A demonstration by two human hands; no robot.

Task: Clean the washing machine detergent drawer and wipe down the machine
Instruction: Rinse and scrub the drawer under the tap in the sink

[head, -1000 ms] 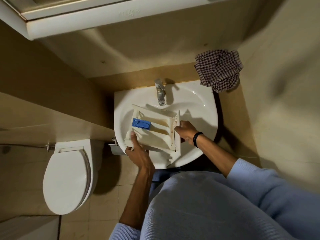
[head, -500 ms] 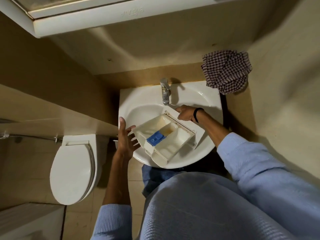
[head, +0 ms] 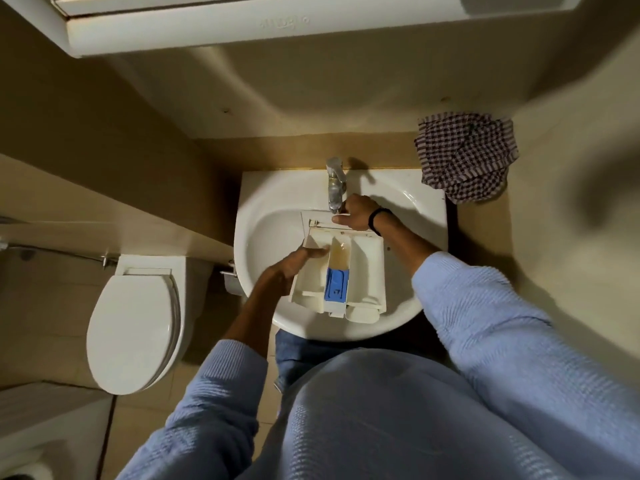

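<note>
The cream detergent drawer (head: pixel 367 275) lies open side up in the white sink (head: pixel 266 223), with a blue insert (head: pixel 335 285) in its middle channel and brownish residue above it. My left hand (head: pixel 294 263) reaches into the drawer's left compartment, fingers stretched flat. My right hand (head: pixel 356 213) grips the drawer's far end panel just under the chrome tap (head: pixel 335 183). A black band sits on my right wrist.
A checked cloth (head: pixel 465 155) lies on the ledge at the sink's back right corner. A white toilet (head: pixel 133 322) with its lid down stands to the left. A white cabinet (head: pixel 242 26) hangs overhead. Beige walls close in on both sides.
The drawer was turned from its underside to open side up and swung straight in the sink. My left hand went from its edge into the left compartment; my right hand moved toward the tap.
</note>
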